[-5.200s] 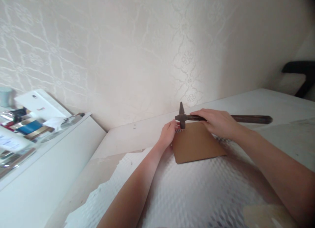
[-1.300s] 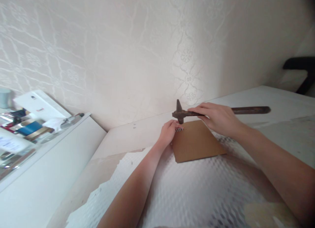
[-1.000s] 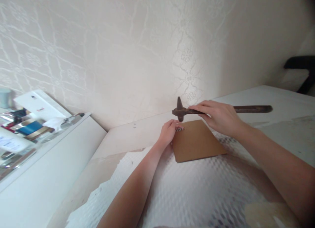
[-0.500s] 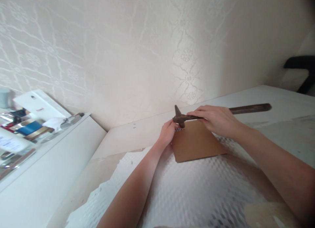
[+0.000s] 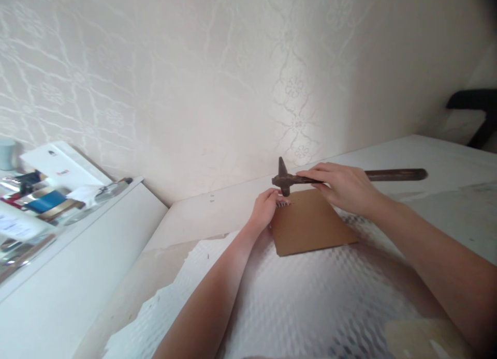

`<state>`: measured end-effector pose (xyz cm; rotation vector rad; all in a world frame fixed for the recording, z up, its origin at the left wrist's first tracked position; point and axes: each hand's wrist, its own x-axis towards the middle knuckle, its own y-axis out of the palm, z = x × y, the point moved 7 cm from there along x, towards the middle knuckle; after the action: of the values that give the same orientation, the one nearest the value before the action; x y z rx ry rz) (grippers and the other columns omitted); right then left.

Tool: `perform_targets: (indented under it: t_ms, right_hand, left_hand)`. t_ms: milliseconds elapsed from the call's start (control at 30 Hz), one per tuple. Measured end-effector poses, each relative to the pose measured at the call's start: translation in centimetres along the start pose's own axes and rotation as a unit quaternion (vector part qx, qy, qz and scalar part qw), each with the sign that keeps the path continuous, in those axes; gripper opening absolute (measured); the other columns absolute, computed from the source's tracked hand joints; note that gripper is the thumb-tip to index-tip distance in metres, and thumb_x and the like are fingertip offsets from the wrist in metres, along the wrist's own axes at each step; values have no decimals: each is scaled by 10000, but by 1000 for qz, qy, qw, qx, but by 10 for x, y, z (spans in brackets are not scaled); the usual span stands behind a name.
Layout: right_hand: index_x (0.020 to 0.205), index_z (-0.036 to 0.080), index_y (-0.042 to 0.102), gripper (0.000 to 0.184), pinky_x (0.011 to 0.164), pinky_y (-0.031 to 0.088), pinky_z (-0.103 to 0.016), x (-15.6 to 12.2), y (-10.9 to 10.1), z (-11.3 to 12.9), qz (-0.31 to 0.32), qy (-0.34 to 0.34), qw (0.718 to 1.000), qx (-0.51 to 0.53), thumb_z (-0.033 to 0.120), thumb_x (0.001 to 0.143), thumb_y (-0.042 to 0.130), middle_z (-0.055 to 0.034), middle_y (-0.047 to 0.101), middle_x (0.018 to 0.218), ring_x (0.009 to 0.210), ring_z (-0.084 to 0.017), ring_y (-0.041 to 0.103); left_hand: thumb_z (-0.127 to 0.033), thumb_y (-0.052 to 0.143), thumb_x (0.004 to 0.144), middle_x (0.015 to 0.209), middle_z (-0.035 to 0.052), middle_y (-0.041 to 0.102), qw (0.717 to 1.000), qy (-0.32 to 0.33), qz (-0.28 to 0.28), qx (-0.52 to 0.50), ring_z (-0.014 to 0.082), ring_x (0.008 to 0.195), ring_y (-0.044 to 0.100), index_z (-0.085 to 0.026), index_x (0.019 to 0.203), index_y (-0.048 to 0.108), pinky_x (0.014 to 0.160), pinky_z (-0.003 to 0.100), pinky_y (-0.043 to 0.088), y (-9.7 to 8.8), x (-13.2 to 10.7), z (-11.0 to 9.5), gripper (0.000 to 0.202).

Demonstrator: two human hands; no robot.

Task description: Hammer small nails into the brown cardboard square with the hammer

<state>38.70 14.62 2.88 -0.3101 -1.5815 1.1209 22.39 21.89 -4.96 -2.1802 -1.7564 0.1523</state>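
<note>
Two hands at far corner of cardboard sheet (image 5: pixel 310 227). R hand (image 5: pixel 344 188) clenched on hammer (image 5: pixel 285 179) shaft nr head, head just above small nails (image 5: pixel 282 204). L hand (image 5: pixel 265 209) pinches nails at sheet edge.

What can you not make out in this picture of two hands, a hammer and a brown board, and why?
Head view:
Small metal pieces at a corner of the brown board: too small to identify; whether the left hand pinches them is unclear.
Hammer: the handle's middle is hidden under the right hand.
Shelf clutter: blurred, cut off by the left edge.
Dark object: cut off by the right edge.
</note>
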Motion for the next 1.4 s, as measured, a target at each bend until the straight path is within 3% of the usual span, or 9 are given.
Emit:
perform_targets:
  t_ms: [200, 367, 533, 667, 833, 1000, 1133, 1400]
  right_hand:
    - [1183, 308, 623, 498, 617, 435, -243, 0, 2, 1, 23, -6, 1000, 0, 42, 798, 452, -4, 683, 1047, 888, -173, 634]
    - [1194, 313, 615, 456, 613, 434, -244, 1, -1, -1, -3, 2, 1000, 4, 88, 822, 479, -11, 673, 1086, 914, -177, 626]
    - [1173, 295, 627, 481, 618, 429, -247, 1, 2, 2, 27, -10, 1000, 4, 46, 805, 442, -5, 684, 1043, 897, -174, 628]
    - [1185, 301, 616, 456, 613, 421, -243, 1, -2, 2, -6, -9, 1000, 1, 75, 817, 467, -12, 675, 1079, 903, -170, 624]
    - [1164, 294, 626, 488, 618, 419, -239, 0, 2, 2, 14, -16, 1000, 5, 33, 796, 438, -2, 685, 1038, 887, -165, 626]
    - [1174, 294, 623, 432, 614, 418, -237, 0, -3, 1, -15, -7, 1000, 4, 91, 832, 453, -8, 676, 1079, 911, -169, 622]
    - [1166, 297, 628, 476, 619, 418, -240, 0, 2, 2, 18, -9, 1000, 12, 50, 806, 437, 3, 682, 1054, 900, -167, 624]
    - [1176, 305, 626, 472, 607, 415, -242, 0, 0, 3, 10, -9, 1000, 11, 57, 820, 439, -4, 679, 1067, 904, -171, 622]
  left_hand:
    - [-223, 432, 791, 780, 55, 710, 999, 7, -16, 28, 198, 818, 639, -175, 716, 620, 838, 317, 442, -2, 0, 0, 208]
    - [-223, 417, 807, 743, 40, 712, 1000, 5, 6, 8, 184, 811, 646, -179, 765, 623, 859, 313, 438, 1, -1, -1, 215]
    - [-220, 439, 785, 787, 54, 711, 999, 7, -17, 26, 199, 819, 644, -174, 715, 622, 821, 311, 446, -2, 1, 1, 202]
    - [-233, 424, 803, 743, 36, 708, 1000, 3, 0, 4, 182, 800, 647, -182, 773, 627, 845, 306, 440, 0, 1, 4, 212]
    - [-234, 439, 785, 797, 48, 712, 1000, -1, -13, 23, 192, 822, 642, -180, 718, 623, 828, 301, 442, -2, 2, 5, 203]
    - [-211, 419, 799, 766, 31, 715, 1000, 5, 4, 8, 178, 823, 649, -187, 780, 629, 860, 299, 434, 0, 0, 2, 212]
    - [-205, 432, 786, 794, 51, 715, 999, 1, -17, 30, 193, 828, 645, -179, 718, 618, 830, 303, 443, -3, 0, 1, 199]
    - [-221, 434, 787, 797, 57, 717, 1000, 10, -3, 29, 204, 842, 648, -176, 733, 625, 842, 324, 449, -1, 1, 2, 203]
